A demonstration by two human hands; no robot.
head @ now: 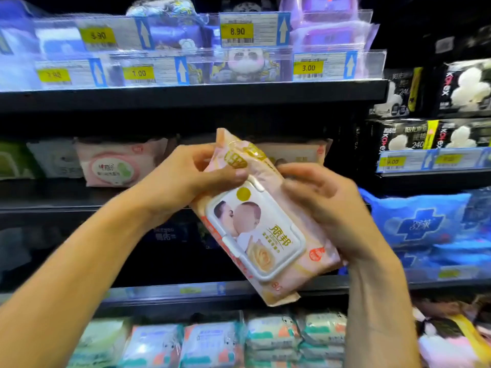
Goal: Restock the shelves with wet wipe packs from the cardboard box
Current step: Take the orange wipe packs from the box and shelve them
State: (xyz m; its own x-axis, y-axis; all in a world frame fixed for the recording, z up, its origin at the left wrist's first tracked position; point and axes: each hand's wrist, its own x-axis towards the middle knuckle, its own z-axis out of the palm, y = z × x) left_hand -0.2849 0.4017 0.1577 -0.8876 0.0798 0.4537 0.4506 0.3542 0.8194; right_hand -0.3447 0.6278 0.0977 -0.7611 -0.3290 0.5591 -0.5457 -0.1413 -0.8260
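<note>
Stocked shelves point(186, 96) (price tags point(236, 31)), pink pack point(265, 235) held

shelf price tags point(237, 31): 8.90, 1.00, 3.00 | right tag point(392, 162): 9.00 | black packs point(409, 139): Kotex, 240

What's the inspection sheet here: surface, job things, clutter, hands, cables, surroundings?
Surface: black shelves, price tags along the fronts.
Job's things: wet wipe pack held tilted before the middle shelf; cardboard box not in view.
Clutter: nothing seen.
Grippers: left hand pinches the pack's upper end; right hand grips its right side.
Cables: nothing seen.
Surroundings: pink packs behind, blue packs at right, pale packs below.
</note>
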